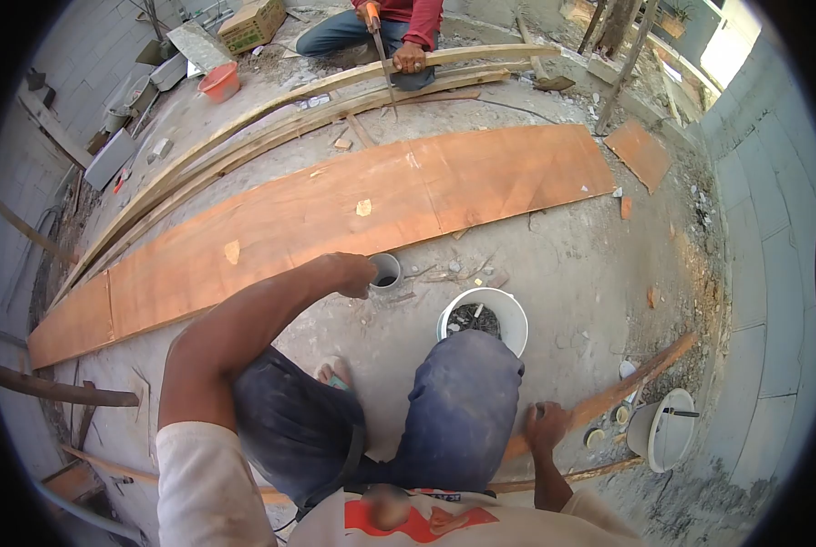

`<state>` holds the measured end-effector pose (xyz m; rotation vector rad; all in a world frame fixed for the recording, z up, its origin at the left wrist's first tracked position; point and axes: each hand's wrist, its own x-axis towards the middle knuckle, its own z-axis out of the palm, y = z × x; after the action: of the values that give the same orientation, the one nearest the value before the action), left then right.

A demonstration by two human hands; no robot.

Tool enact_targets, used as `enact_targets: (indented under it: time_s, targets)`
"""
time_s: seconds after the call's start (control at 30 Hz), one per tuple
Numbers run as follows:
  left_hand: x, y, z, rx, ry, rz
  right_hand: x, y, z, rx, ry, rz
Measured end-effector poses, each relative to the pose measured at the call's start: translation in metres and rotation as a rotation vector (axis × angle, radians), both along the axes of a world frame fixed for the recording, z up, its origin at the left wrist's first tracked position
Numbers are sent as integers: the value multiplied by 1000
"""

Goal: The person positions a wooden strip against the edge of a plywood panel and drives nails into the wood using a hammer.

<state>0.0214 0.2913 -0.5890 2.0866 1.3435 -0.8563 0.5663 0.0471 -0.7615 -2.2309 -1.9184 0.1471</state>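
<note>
left fingers (364, 273) closed on grey cup (388, 264) | right fingers (536, 417) curled against wooden plank (625, 387), grip unclear

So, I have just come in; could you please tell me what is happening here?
The person wearing the camera has the left hand closed on a grey cup, close to a long orange-brown board. The right hand rests on a wooden plank. A white bucket with dark material inside stands before the right knee. Beyond the board, a co-worker holds an orange-handled saw at a long wooden beam.
</note>
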Motion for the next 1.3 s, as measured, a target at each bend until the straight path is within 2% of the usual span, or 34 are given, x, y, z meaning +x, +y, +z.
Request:
enact_targets:
  time_s: [0.47, 1.0, 1.1, 1.17, 1.23, 1.3]
  targets:
    - [6, 1, 5, 27, -15, -34, -1, 0, -1, -88, 15, -50]
    - [6, 3, 6, 30, -26, 7, 0, 0, -2, -27, 57, -7]
    - [1, 5, 0, 105, -84, -41, 1, 1, 5, -23, 72, 17]
    - [2, 7, 1, 123, -107, -76, 6, 4, 0, -25, 297, -97]
    - [5, 7, 5, 112, -111, -133, 4, 10, 11, 105, 367, -71]
    - [1, 3, 3, 145, -111, -38, -18, 26, 31, 200, 735, -221]
